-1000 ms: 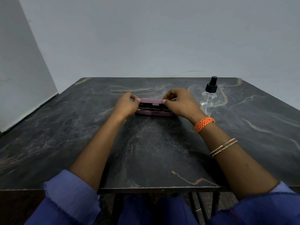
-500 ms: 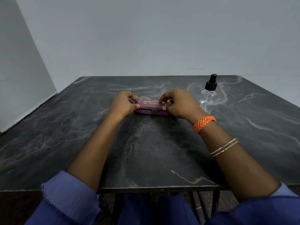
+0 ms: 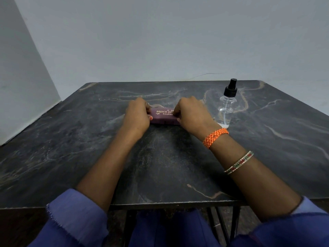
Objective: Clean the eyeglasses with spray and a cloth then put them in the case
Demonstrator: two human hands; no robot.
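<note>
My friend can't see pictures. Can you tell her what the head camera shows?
Two hands, left hand and right hand, hold the ends of a closed purple glasses case lying on a dark marble table. A clear spray bottle with a black top stands just right of the case.

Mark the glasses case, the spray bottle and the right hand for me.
glasses case (image 3: 164,116): head view, on its closed purple lid below the gold lettering.
spray bottle (image 3: 226,108): head view, on its clear body.
right hand (image 3: 191,113): head view, on the back of the hand.
</note>
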